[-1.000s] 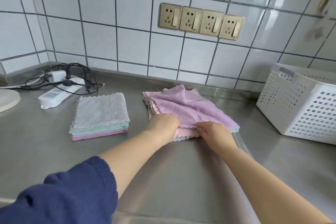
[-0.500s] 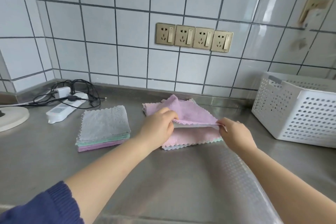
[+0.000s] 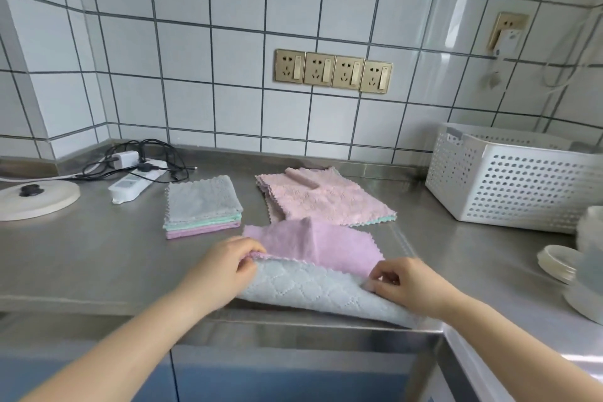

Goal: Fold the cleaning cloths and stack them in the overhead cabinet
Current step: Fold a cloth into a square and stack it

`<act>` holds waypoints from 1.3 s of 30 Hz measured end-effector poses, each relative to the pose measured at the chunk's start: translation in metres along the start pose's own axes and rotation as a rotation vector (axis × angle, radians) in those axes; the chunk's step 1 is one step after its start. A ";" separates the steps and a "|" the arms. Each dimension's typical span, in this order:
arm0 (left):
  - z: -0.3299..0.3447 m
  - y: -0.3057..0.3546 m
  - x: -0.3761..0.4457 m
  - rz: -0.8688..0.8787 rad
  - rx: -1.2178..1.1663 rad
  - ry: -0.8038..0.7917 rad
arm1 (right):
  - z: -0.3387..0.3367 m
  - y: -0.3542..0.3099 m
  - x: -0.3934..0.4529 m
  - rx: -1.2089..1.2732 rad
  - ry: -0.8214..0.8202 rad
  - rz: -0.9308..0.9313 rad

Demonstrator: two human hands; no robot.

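Note:
A cloth with a purple face and a grey quilted underside [image 3: 313, 271] lies on the steel counter [image 3: 98, 264] near its front edge. My left hand [image 3: 225, 263] pinches its near left corner and my right hand [image 3: 404, 284] pinches its near right corner, turning the front edge up so the grey side shows. Behind it lies a pile of unfolded cloths [image 3: 323, 197] with a pink one on top. To the left of that pile sits a neat stack of folded cloths [image 3: 202, 206], grey on top, then green and purple. The overhead cabinet is out of view.
A white perforated basket [image 3: 512, 183] stands at the back right. Stacked white dishes [image 3: 580, 264] sit at the right edge. A white power strip with black cables [image 3: 133, 183] and a round white lid [image 3: 36, 199] lie at the left. Wall sockets [image 3: 332, 70] are on the tiles.
The purple cloth has come off the pink pile and been pulled toward the counter's front edge. Both hands moved with it, still pinching its corners. The camera view has risen and drawn back.

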State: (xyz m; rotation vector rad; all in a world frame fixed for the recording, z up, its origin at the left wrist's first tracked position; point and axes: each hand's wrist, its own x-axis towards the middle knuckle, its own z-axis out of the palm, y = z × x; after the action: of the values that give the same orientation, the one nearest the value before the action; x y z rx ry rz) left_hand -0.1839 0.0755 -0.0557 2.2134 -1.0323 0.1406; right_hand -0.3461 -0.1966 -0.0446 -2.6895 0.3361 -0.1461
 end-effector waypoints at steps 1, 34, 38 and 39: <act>-0.001 -0.001 -0.007 -0.033 -0.004 -0.050 | -0.001 -0.002 -0.006 0.035 -0.070 0.011; 0.015 -0.053 0.062 -0.206 0.094 0.041 | 0.010 0.018 0.090 0.151 0.124 0.245; 0.016 -0.058 0.068 -0.188 0.127 0.058 | 0.013 0.023 0.092 0.177 0.177 0.262; 0.016 -0.060 0.069 -0.185 0.137 0.066 | 0.014 0.023 0.092 0.179 0.185 0.269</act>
State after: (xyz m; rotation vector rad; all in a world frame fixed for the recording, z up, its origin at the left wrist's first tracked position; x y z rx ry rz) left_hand -0.0974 0.0490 -0.0747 2.3987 -0.7989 0.2053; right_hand -0.2597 -0.2349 -0.0626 -2.4318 0.7027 -0.3284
